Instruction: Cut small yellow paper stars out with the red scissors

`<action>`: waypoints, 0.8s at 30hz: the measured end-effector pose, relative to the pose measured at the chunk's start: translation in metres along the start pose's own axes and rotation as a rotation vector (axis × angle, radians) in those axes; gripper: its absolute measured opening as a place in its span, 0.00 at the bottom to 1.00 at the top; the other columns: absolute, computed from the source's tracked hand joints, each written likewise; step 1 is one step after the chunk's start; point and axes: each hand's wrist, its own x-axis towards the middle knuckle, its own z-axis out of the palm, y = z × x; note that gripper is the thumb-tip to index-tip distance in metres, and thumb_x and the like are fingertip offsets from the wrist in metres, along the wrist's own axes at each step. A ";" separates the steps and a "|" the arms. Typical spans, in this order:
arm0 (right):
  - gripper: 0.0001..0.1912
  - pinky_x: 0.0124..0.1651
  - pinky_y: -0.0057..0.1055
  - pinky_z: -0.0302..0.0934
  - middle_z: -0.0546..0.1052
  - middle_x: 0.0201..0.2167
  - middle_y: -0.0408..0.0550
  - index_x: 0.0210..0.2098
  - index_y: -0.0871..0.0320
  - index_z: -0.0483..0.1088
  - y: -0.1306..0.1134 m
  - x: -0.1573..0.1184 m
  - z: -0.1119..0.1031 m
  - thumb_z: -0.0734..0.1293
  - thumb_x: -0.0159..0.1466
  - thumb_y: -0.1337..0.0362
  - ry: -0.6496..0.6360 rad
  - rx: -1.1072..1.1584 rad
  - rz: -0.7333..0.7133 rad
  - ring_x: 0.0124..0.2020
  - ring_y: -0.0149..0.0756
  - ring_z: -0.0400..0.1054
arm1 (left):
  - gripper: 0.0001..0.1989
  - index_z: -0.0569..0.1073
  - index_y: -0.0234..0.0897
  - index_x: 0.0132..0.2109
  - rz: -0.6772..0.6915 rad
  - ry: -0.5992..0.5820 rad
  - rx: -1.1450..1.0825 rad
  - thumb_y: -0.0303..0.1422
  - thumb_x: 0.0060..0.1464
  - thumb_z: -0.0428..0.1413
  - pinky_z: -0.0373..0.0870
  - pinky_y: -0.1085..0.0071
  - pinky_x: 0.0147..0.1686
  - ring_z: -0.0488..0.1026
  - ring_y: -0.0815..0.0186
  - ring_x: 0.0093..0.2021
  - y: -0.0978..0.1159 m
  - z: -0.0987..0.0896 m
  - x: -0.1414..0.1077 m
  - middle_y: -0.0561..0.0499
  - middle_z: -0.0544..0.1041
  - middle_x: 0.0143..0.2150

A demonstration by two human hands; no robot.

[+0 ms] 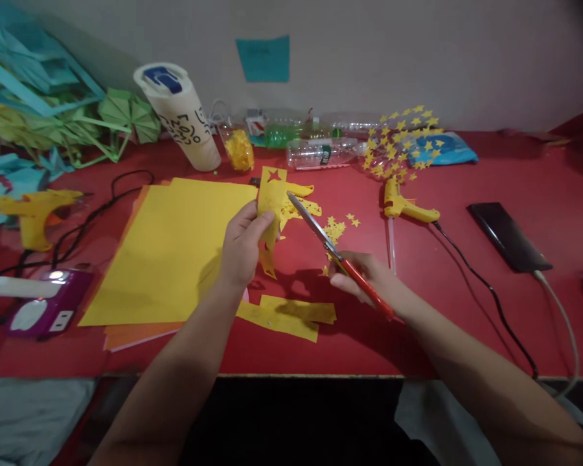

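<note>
My left hand (247,243) pinches a yellow paper strip (272,184) upright above the table; a star-shaped hole shows near its top. In my right hand (364,278) are long scissors with red handles (362,281), their blades pointing up and left toward the strip. The blades look closed, and their tip is close to the strip's right edge. Behind the strip lie yellow paper scraps (298,208) and a yellow tool, partly hidden. Small cut stars (334,230) are heaped just beyond the scissors. Flat yellow strips (291,314) rest nearer the front edge.
Stacked yellow sheets (170,246) lie left, beside a purple power socket (51,304) and a glue gun (36,210). Another glue gun (408,206) and a phone (509,236) are at right, with cables. A tumbler (184,123), plastic bottles (320,152) and a star-covered object (398,145) line the back.
</note>
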 end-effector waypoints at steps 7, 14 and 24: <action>0.27 0.25 0.29 0.48 0.61 0.20 0.41 0.24 0.57 0.60 0.005 -0.002 0.002 0.62 0.55 0.37 -0.115 -0.063 -0.022 0.22 0.29 0.52 | 0.10 0.64 0.37 0.25 0.038 0.007 0.072 0.33 0.53 0.52 0.58 0.77 0.20 0.60 0.75 0.20 0.003 0.001 -0.003 0.56 0.63 0.19; 0.27 0.21 0.27 0.46 0.58 0.17 0.38 0.23 0.57 0.60 0.014 -0.003 0.008 0.60 0.57 0.37 -0.094 0.036 -0.063 0.18 0.26 0.50 | 0.10 0.64 0.37 0.24 0.059 -0.020 0.083 0.31 0.52 0.52 0.58 0.76 0.20 0.59 0.76 0.20 0.004 0.002 -0.005 0.56 0.64 0.20; 0.26 0.20 0.26 0.48 0.60 0.17 0.38 0.24 0.57 0.62 0.008 -0.004 0.008 0.61 0.58 0.39 -0.128 0.061 -0.081 0.17 0.25 0.52 | 0.10 0.65 0.37 0.24 0.078 0.015 0.081 0.32 0.52 0.52 0.59 0.77 0.18 0.60 0.75 0.19 0.004 0.001 -0.006 0.56 0.65 0.20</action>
